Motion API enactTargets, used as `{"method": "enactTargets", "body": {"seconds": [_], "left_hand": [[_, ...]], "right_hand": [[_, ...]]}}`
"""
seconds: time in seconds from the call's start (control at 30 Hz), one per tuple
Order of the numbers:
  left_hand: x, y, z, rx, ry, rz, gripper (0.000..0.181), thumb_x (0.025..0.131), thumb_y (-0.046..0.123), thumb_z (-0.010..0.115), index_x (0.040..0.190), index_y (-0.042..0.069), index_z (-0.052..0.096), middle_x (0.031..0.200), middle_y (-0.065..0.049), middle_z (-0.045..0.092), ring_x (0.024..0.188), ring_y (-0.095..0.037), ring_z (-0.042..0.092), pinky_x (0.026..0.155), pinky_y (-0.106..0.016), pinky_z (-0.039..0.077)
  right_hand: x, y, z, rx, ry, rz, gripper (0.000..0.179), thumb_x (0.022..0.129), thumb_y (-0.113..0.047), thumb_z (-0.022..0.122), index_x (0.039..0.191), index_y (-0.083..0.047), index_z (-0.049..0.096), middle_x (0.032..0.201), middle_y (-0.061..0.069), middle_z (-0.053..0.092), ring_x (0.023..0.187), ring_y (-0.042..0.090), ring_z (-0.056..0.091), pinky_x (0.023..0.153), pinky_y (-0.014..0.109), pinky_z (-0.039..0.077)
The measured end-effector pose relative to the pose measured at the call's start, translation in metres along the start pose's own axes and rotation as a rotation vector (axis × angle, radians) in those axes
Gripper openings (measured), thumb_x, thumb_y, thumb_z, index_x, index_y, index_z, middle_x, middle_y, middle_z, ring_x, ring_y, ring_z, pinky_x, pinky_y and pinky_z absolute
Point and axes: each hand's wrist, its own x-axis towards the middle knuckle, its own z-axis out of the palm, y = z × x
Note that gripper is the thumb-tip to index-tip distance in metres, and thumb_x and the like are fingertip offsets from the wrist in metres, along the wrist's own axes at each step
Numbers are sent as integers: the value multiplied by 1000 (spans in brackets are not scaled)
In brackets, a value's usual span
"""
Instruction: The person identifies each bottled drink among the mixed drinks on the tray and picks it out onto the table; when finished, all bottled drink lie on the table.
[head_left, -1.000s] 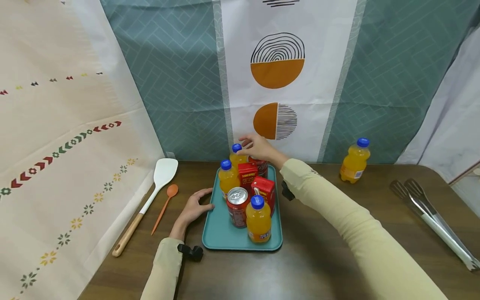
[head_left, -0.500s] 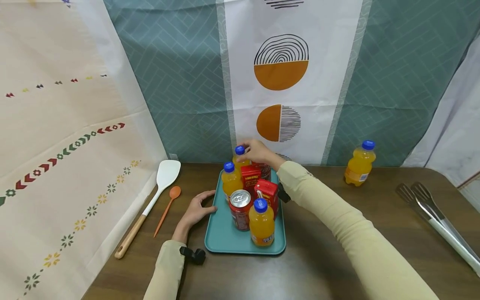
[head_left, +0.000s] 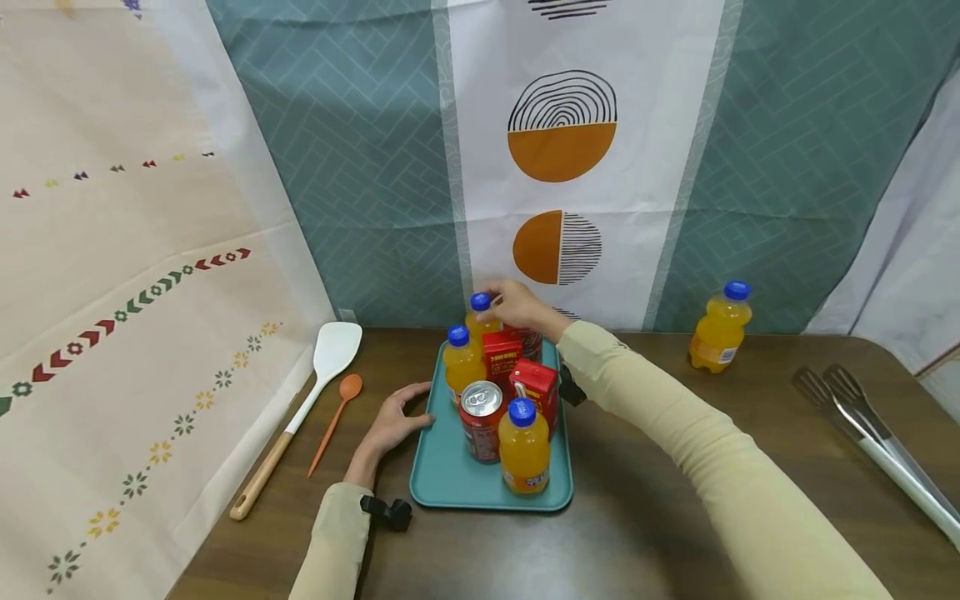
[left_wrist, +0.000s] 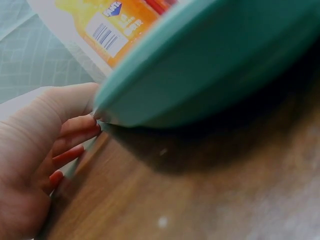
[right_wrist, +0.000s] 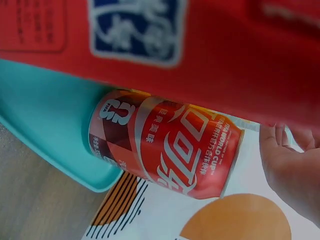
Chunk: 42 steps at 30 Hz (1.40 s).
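My right hand [head_left: 517, 304] grips the top of a small orange soda bottle [head_left: 472, 325] with a blue cap, at the back left of a teal tray [head_left: 442, 492]. A red cola can [right_wrist: 170, 145] stands beside it under that hand. In the right wrist view the bottle is almost hidden behind a red carton. My left hand [head_left: 393, 423] touches the tray's left rim with thumb and fingertips, fingers fairly straight. Also on the tray are two red drink cartons [head_left: 534, 387], another cola can [head_left: 482, 421] and two more orange bottles [head_left: 524, 454].
A white spatula [head_left: 335, 350] with a wooden handle and an orange spoon [head_left: 347, 390] lie left of the tray. Another orange soda bottle [head_left: 720, 329] stands at the back right. Metal tongs [head_left: 877, 437] lie at the far right. Patterned cloth [head_left: 375, 192] hangs behind the table.
My right hand's fingers have come down and closed around the top of the back bottle. The left hand stays at the tray rim. The head view has shifted slightly.
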Motion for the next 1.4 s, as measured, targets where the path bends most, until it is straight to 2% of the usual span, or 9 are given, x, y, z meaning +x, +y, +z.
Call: {"method": "enactTargets", "body": {"seconds": [0.17,0.43,0.7,0.87,1.07,1.23,1.4], "left_hand": [[1,0,0,1,4,-5,59,82,10,73,137,3,54,146,-18,50,140,-37,38,119,-57,24],[0,-2,0,-5,3,-1,59,82,11,74,138,4,54,146,-17,50,141,-36,38,119,-57,23],[-2,-5,1,-10,4,-9,59,82,9,74,137,4,55,145,-18,51,140,-37,38,119,-57,23],[0,-4,-4,-6,-14,-1,60,83,11,73,139,5,53,147,-18,48,141,-37,36,120,-57,22],[1,-1,-11,-12,8,-9,60,82,10,73,138,3,53,147,-20,47,141,-38,34,119,-58,21],[2,0,-7,-3,-19,-6,61,83,13,74,139,4,53,148,-20,46,142,-38,34,120,-57,22],[4,-3,-4,-4,-14,-3,60,82,12,74,138,4,54,148,-20,47,141,-38,36,119,-58,22]], "right_hand": [[1,0,1,-17,16,-1,43,90,-13,69,130,-2,59,125,16,62,114,31,59,97,39,54],[-7,-7,7,-48,44,-75,37,88,-11,71,122,0,65,116,18,66,106,31,64,91,37,57],[-10,-18,5,-48,73,-74,38,90,-13,68,126,-2,63,116,16,67,102,28,63,91,35,57],[-8,-37,-11,-45,151,-94,39,90,-14,69,127,-2,63,114,15,69,97,25,61,90,33,56],[-10,-67,-39,42,295,-133,41,90,-17,70,128,-3,63,106,14,67,87,21,54,80,26,49],[-19,-74,-68,99,406,-115,43,90,-21,69,130,-5,62,109,14,66,88,18,53,83,25,50],[-33,-77,-93,148,450,-63,46,90,-24,69,132,-7,61,110,10,65,90,16,52,84,21,51]]}}
